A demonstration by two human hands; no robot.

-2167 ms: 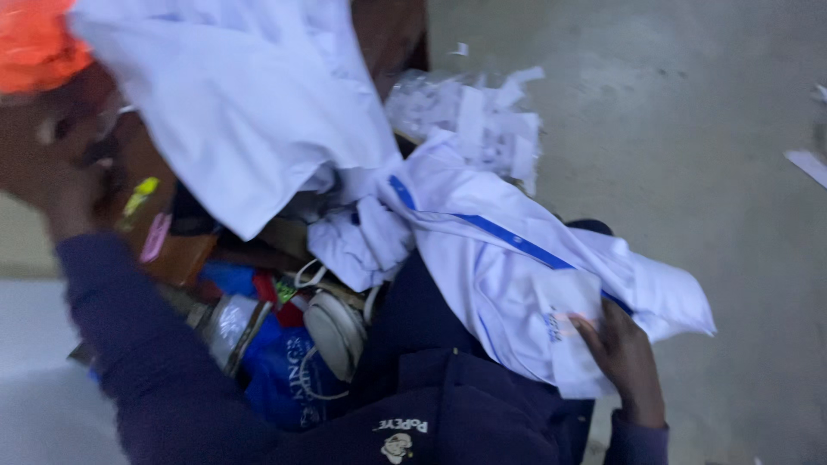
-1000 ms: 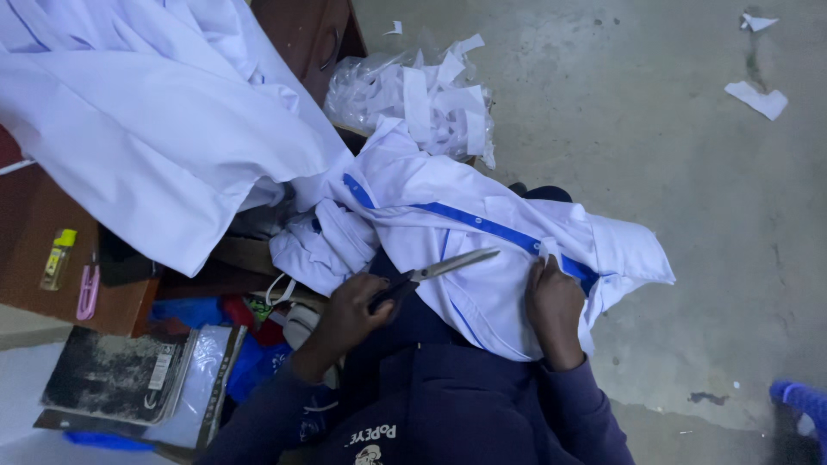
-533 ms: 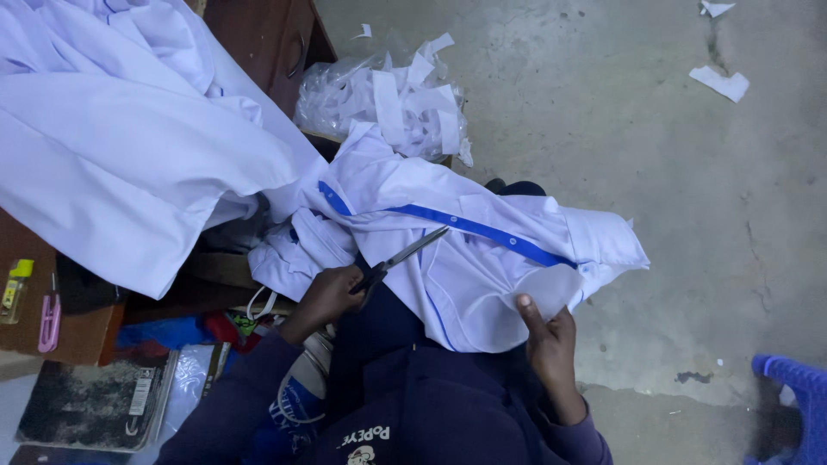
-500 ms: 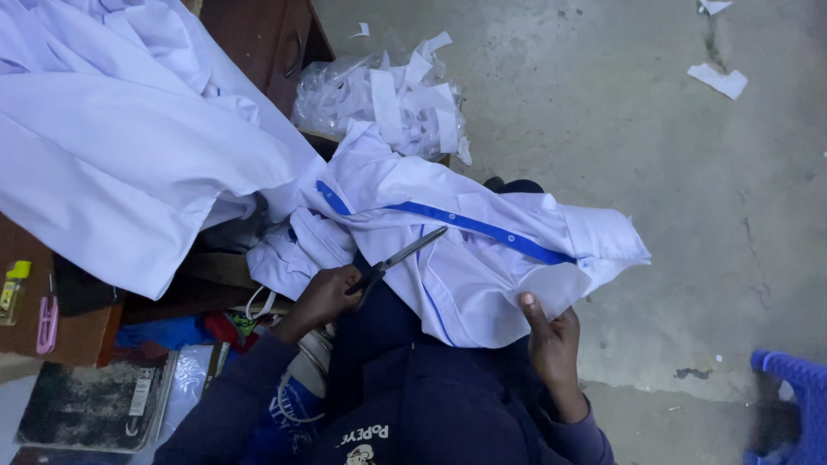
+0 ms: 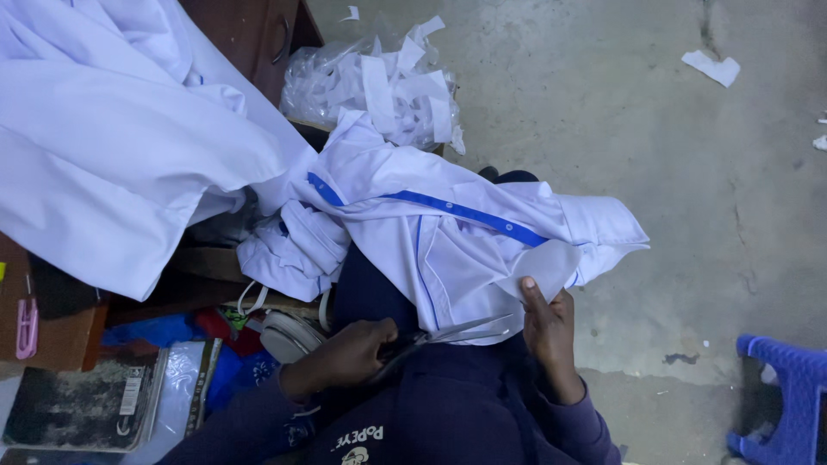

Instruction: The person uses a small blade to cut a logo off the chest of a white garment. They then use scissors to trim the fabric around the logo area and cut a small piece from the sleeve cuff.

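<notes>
- The white shirt on the lap is smooth woven cloth with a faint sheen, trimmed with matt blue cloth piping.
- The scissors in the left hand have bright, polished metal blades.
- The heap of white garments at far left is smooth, softly creased cloth.
- The offcuts lie in a glossy, crinkled clear plastic bag.
- The floor is rough, stained concrete.
- The stool at near right is matt blue plastic.

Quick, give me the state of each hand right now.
Left hand: closed around the handles of the scissors.
Right hand: pinching the edge of the white shirt.
</notes>
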